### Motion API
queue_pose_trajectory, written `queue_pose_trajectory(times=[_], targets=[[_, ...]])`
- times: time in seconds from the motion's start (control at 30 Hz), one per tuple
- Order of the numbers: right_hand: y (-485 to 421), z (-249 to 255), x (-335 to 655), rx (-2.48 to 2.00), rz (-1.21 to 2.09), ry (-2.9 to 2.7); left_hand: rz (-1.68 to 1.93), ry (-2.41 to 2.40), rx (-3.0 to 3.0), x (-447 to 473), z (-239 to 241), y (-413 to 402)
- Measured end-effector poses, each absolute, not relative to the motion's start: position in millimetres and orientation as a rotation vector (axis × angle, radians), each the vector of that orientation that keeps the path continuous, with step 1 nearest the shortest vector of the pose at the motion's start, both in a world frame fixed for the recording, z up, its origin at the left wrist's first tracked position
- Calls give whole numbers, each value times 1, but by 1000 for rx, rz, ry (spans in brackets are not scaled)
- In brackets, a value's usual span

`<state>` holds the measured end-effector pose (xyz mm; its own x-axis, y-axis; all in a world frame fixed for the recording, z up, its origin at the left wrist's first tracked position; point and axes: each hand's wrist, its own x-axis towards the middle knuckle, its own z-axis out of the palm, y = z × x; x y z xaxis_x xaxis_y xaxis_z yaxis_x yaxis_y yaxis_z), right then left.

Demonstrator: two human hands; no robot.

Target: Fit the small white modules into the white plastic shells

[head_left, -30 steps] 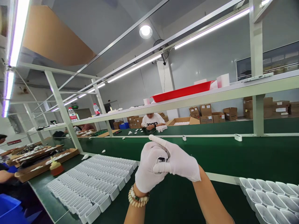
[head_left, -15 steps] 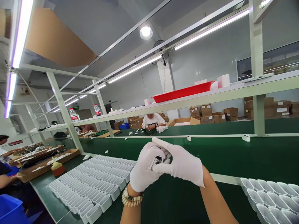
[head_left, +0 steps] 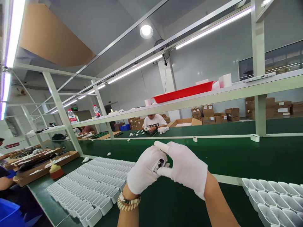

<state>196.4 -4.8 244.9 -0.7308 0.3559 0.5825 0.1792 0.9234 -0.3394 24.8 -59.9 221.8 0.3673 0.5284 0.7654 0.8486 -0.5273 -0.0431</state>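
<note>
Both my hands wear white gloves and meet above the green bench. My left hand [head_left: 145,170], with a beaded bracelet at its wrist, wraps round a small white plastic casing [head_left: 160,164] whose open end shows a dark inside. My right hand [head_left: 184,168] curves over the same casing, its thumb against the lower edge and its fingers reaching across the top. Much of the casing is hidden by the gloves. To the left lie rows of white casings [head_left: 94,186] on the bench, and more open white shells [head_left: 272,197] stand at the right.
A green conveyor belt [head_left: 227,154] crosses ahead, carrying small white pieces [head_left: 255,137]. Above it runs a shelf [head_left: 232,93] with a red tray [head_left: 184,92]. Another person [head_left: 153,123] sits beyond. A yellow-and-red bottle [head_left: 56,171] and a blue bin [head_left: 10,211] are at left.
My right hand has shifted slightly around the casing, and its fingers sit a little differently. The white pieces on the belt have moved right. The whole view has swung slightly.
</note>
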Motion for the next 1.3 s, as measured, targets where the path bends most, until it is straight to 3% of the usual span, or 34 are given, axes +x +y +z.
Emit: queue_pose_trajectory(times=[0.4,0.93,1.3], targets=[[-15,244,198,-506,85,-2478,-719,-1210,-2083,33,219,-50],[-8,245,209,-440,276,-2468,-680,-1299,-2035,43,223,-55],[-10,245,200,-513,120,-2530,-541,-1374,-2059,34,212,-44]])
